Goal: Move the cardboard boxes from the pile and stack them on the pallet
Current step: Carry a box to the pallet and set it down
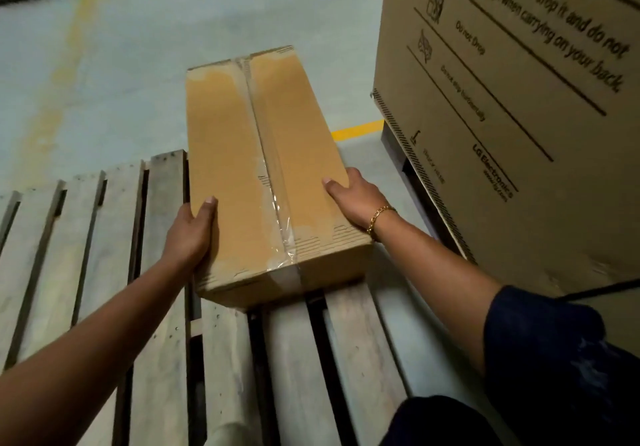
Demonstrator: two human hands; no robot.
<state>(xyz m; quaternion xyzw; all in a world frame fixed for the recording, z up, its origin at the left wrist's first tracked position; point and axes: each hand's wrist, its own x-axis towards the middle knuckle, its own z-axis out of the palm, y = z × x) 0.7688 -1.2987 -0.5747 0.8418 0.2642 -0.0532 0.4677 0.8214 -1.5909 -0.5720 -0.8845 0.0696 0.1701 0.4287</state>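
Fingers of the left hand (pixel 189 238) and right hand (pixel 356 200) grip the cardboard box (pixel 242 155) by its long sides, thumbs on top. Its near end is over the pallet (pixel 162 324); the far end seems to overhang, so letting go could tip it. Lower fingers and its underside are hidden.

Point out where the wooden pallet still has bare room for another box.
Bare slats of the grey wooden pallet lie left of the taped brown cardboard box, beyond the left hand, and on this side of its near end. It is crowded on the right: the right hand sits close to the large printed carton.
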